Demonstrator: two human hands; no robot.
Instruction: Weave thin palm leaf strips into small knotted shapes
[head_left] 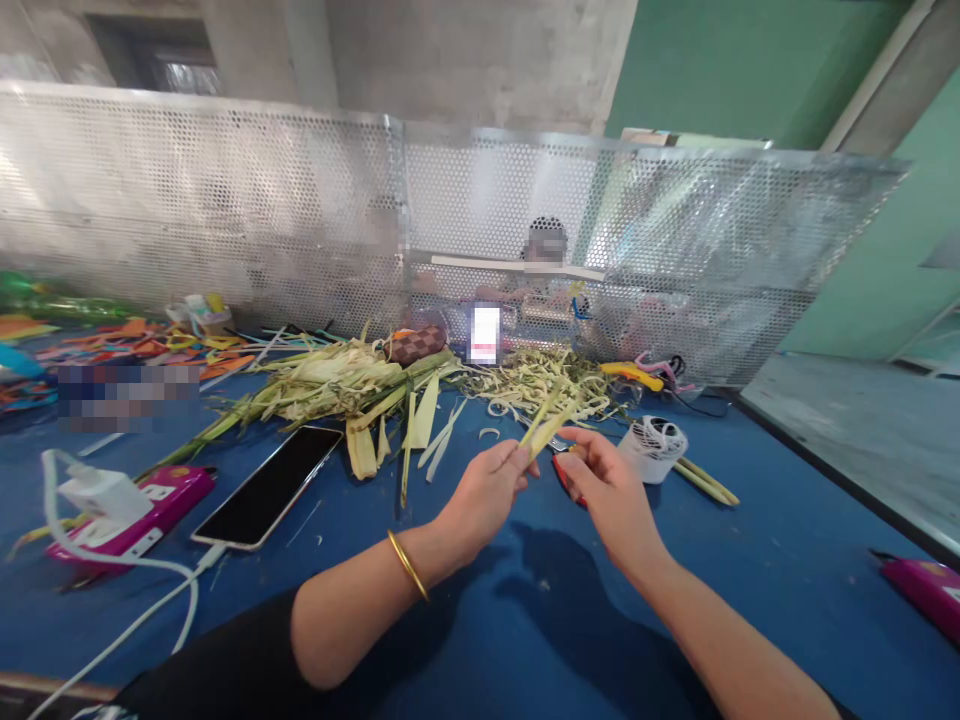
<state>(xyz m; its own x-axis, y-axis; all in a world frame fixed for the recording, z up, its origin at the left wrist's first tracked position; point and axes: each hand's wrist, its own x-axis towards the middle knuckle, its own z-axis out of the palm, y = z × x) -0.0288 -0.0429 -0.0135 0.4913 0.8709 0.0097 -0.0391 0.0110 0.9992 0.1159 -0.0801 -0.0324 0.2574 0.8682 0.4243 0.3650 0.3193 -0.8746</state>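
The work surface is a blue tabletop [795, 560], backed by a perforated metal screen [225, 200]; behind it I note bare concrete and a green wall [750, 70]. Through the holes I can make out another person [546, 255], partly obscured.

Clutter fills the far side: coloured strips [142, 350] on the left, a checkered pouch [416, 345] set among the husks, a lit screen [485, 335] against the panel, and a yellow-handled item [634, 376] on the right. Nearer left I record a dark-screened phone [270, 490], its white cable [169, 610], and a magenta power strip [139, 525] bearing a white charger [105, 495]. A white container [654, 455] of looped cord stands just beyond the right hand [604, 490], with greenish stalks [709, 482] beside it.

From my remote position I find the left hand [484, 495] pinching a pale green strip [551, 425] between thumb and fingers, its free end pointing up and away above the table. The right fingers are curled round a red-handled tool [568, 480] with a metal part, close to the strip; whether they touch the strip I cannot tell.

The strip is narrow, long and fibrous. The husk pile [322, 380] is dry, layered and ragged; the shavings [559, 385] are thin and curled. The left wrist carries a smooth gold-coloured bangle [407, 565].
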